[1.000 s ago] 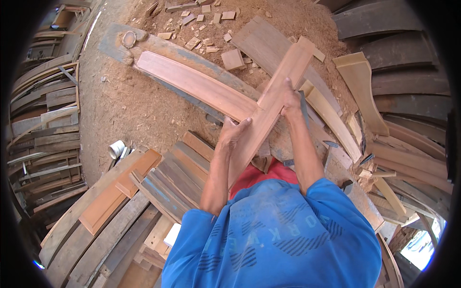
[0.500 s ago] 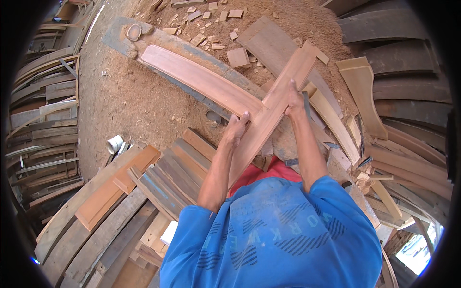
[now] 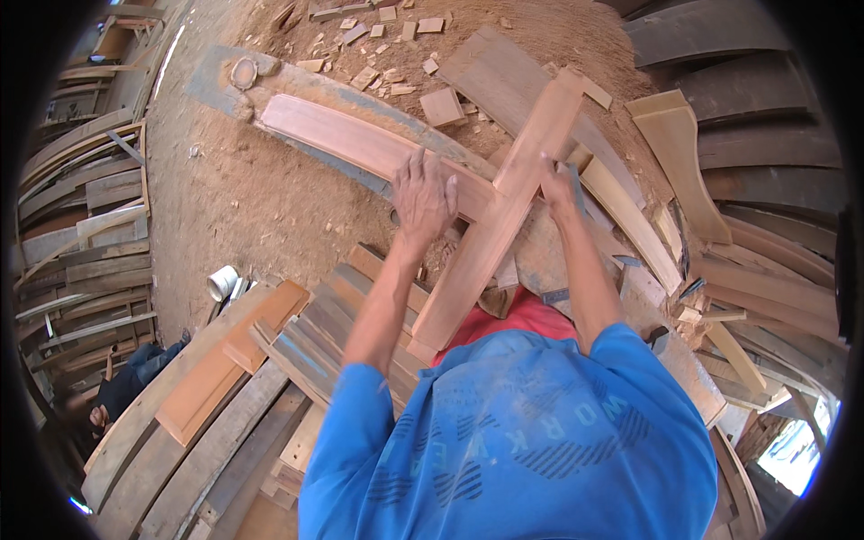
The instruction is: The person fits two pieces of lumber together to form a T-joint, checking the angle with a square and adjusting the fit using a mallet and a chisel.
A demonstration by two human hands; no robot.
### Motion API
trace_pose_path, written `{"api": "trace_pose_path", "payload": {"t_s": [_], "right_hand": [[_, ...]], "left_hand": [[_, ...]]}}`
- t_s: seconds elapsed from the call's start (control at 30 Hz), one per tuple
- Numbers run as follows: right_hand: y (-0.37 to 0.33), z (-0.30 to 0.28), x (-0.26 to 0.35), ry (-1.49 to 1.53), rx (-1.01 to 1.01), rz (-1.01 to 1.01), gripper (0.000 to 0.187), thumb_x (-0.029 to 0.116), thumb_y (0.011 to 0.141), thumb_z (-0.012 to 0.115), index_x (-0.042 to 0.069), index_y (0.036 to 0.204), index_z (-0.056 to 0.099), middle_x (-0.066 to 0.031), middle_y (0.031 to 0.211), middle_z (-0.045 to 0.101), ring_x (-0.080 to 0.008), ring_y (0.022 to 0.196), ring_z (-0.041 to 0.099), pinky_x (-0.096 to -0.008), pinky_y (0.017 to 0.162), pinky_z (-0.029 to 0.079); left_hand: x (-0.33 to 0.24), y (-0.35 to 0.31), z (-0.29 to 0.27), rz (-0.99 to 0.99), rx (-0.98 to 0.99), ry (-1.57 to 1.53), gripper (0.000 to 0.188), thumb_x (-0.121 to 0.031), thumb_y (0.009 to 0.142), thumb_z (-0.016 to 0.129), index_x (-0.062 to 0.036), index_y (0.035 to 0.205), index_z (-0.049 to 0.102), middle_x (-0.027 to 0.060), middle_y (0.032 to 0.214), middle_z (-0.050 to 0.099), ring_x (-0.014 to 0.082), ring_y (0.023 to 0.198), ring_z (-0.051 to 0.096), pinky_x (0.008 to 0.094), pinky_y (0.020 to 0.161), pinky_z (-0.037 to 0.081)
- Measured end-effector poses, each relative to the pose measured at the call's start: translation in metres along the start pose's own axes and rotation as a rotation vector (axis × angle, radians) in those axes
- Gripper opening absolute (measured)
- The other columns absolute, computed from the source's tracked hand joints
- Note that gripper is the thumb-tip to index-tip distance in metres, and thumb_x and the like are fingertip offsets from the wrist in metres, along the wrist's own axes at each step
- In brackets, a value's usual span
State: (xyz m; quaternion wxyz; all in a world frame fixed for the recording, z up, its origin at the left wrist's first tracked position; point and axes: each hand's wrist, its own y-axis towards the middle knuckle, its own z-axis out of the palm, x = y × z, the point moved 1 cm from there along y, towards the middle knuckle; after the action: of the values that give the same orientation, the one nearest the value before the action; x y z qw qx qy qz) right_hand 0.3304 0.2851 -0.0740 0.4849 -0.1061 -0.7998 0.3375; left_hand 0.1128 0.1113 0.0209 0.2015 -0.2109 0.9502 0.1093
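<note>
Two reddish planed wooden pieces meet at an angle in front of me. The panelled board (image 3: 337, 137) runs from the far left and butts against the side of the long rail (image 3: 504, 209), which slants from near my waist to the far right. My left hand (image 3: 423, 200) lies over the panelled board near the joint, its fingers stretched out and slightly apart. My right hand (image 3: 558, 184) grips the rail's right edge, thumb on top and the other fingers hidden beneath. Under both pieces is a worn, dusty plank (image 3: 211, 83).
Stacked boards (image 3: 202, 450) lie at the near left, beside a white cup-like container (image 3: 222, 282). Curved pieces (image 3: 666, 153) and dark planks (image 3: 747, 117) crowd the right. Offcuts (image 3: 441, 106) litter the sawdust ground. Another person (image 3: 135, 378) appears at the lower left.
My left hand has left the rail by the joint and moved left and away from me onto the panelled board. My right hand stays on the rail. Another person has come into view at lower left.
</note>
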Motion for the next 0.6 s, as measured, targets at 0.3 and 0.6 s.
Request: {"api": "trace_pose_path", "payload": {"t_s": [0.3, 0.6], "right_hand": [[-0.19, -0.146, -0.135, -1.072, -0.439, 0.129, 0.068, 0.029, 0.096, 0.065, -0.007, 0.148, 0.04, -0.031, 0.145, 0.051, -0.0489, 0.137, 0.043, -0.0565, 0.117, 0.03], [-0.172, -0.176, -0.234, -0.948, -0.568, 0.205, 0.057, 0.019, 0.09, 0.066, -0.009, 0.135, 0.047, -0.0326, 0.129, 0.059, -0.0487, 0.117, 0.06, -0.0529, 0.1, 0.048]], "left_hand": [[0.031, 0.033, 0.031, 0.372, 0.119, 0.171, 0.052, -0.039, 0.091, 0.058, -0.01, 0.134, 0.059, 0.0181, 0.141, 0.055, 0.0397, 0.137, 0.045, 0.0618, 0.12, 0.023], [0.037, 0.033, 0.032, 0.393, 0.13, 0.131, 0.045, -0.037, 0.09, 0.057, -0.0091, 0.125, 0.061, 0.015, 0.125, 0.06, 0.0367, 0.123, 0.052, 0.0618, 0.112, 0.03]]}}
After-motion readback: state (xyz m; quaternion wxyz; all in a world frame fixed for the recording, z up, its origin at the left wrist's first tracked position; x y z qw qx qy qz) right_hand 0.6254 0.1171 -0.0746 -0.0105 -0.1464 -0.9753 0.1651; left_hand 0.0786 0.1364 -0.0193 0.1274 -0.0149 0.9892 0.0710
